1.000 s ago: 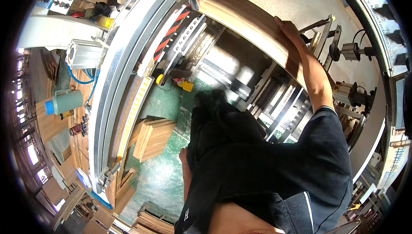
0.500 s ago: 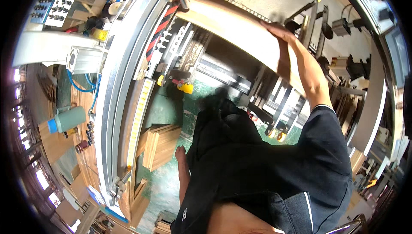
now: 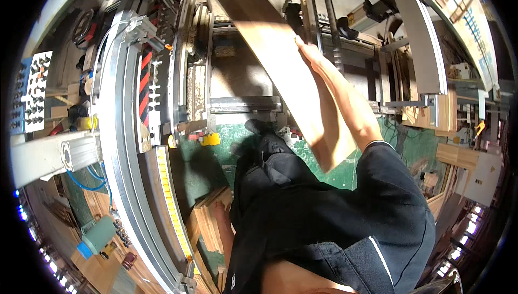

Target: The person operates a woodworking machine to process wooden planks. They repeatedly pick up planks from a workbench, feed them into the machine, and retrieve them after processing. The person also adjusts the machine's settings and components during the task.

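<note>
A long, flat wooden board (image 3: 280, 70) slants from the upper middle down towards my body, partly in bright light and partly in shadow. My right hand (image 3: 313, 56) grips its right edge, with the forearm running along that side. My left hand (image 3: 220, 212) hangs low at my left side, in front of a stack of wooden boards (image 3: 208, 221). Its fingers are too small and indistinct to read, and whether it touches the stack cannot be told.
Left of me runs a long metal machine beam (image 3: 116, 127) with a yellow measuring strip (image 3: 171, 202). A metal frame (image 3: 245, 103) with rails lies ahead, over a green floor (image 3: 240, 135). A green bottle (image 3: 98, 234) lies far left; a grey cabinet (image 3: 482, 178) stands right.
The board has swung round and come nearer my body, with my right hand still on its edge. My view has turned to the right. My left hand now appears against the stack.
</note>
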Demonstrator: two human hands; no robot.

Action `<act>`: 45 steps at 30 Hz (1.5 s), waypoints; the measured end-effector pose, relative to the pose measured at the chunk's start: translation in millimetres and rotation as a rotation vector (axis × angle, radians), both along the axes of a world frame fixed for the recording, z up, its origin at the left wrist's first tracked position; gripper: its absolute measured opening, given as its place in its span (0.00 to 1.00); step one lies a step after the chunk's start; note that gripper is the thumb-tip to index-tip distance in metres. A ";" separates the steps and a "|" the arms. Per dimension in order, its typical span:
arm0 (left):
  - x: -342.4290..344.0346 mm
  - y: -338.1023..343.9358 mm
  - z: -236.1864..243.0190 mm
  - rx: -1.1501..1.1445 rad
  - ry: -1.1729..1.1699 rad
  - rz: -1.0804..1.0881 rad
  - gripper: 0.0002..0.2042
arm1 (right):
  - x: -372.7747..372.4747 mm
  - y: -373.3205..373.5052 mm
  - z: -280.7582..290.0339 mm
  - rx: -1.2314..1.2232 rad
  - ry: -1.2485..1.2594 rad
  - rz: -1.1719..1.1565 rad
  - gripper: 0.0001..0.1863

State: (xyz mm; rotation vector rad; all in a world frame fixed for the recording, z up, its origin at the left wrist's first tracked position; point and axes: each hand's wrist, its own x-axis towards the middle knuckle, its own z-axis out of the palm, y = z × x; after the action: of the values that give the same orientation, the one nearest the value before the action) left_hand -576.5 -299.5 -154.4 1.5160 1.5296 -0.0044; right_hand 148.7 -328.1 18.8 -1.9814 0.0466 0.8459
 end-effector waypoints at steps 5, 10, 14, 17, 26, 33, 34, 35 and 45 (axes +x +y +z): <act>16.8 22.2 39.9 -0.254 -0.223 0.532 0.06 | 30.9 -0.5 13.5 -0.157 -0.180 -0.311 0.45; 33.7 25.6 73.2 -0.323 -0.257 0.705 0.06 | 55.1 -1.7 -5.9 -0.016 -0.127 -0.586 0.40; -16.5 7.9 36.6 -0.173 -0.126 0.342 0.05 | 38.1 36.2 -5.2 0.031 -0.029 -0.787 0.37; -27.5 5.2 18.3 -0.074 -0.065 0.108 0.05 | 27.8 47.0 -9.9 0.373 -0.012 -0.941 0.34; -29.1 -30.5 -3.9 0.076 0.016 -0.014 0.08 | -11.5 87.2 -13.6 0.897 0.049 -1.066 0.34; -8.6 -54.9 -7.7 0.319 0.161 -0.306 0.07 | -27.7 106.2 -16.3 1.009 0.206 -1.196 0.35; -3.8 -54.7 -8.1 0.270 0.220 -0.316 0.07 | -29.2 110.5 -19.9 1.013 0.199 -1.196 0.34; 1.2 -54.0 -8.9 0.221 0.279 -0.324 0.08 | -30.5 116.3 -23.0 1.014 0.191 -1.198 0.34; 128.8 31.6 72.2 -0.182 -0.233 0.488 0.07 | -62.9 96.5 -15.2 0.759 0.246 -0.776 0.23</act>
State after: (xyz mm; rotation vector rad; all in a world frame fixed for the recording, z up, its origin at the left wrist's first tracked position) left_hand -447.7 -267.9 -82.2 0.9380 1.6218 0.2980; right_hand 85.8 -231.6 3.6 -1.0004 0.5224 0.4699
